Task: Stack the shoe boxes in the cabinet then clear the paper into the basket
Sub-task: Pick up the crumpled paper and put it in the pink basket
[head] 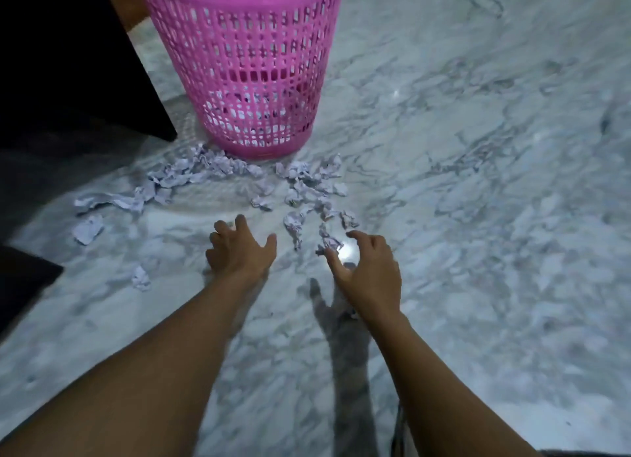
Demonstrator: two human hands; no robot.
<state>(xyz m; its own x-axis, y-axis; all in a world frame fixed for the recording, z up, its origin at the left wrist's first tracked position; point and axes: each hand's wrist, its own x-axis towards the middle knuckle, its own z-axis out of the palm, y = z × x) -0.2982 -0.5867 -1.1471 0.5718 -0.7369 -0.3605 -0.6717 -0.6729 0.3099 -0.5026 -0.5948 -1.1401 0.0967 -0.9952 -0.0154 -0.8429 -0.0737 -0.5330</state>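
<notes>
A pink plastic basket [246, 64] stands on the marble floor at the top centre, with some paper showing through its lattice near the bottom. Several crumpled pale paper scraps [307, 183] lie scattered in front of it, from far left [88, 229] to centre. My left hand [239, 248] hovers low over the floor with fingers spread and loosely curled, holding nothing. My right hand [367, 269] reaches forward with curved fingers, its thumb beside a crumpled scrap [328, 242]; I cannot see it gripping the paper.
A dark cabinet or furniture edge [68, 81] fills the upper left, and another dark shape [20, 279] sits at the left edge. White-grey marble floor [495, 217] stretches to the right.
</notes>
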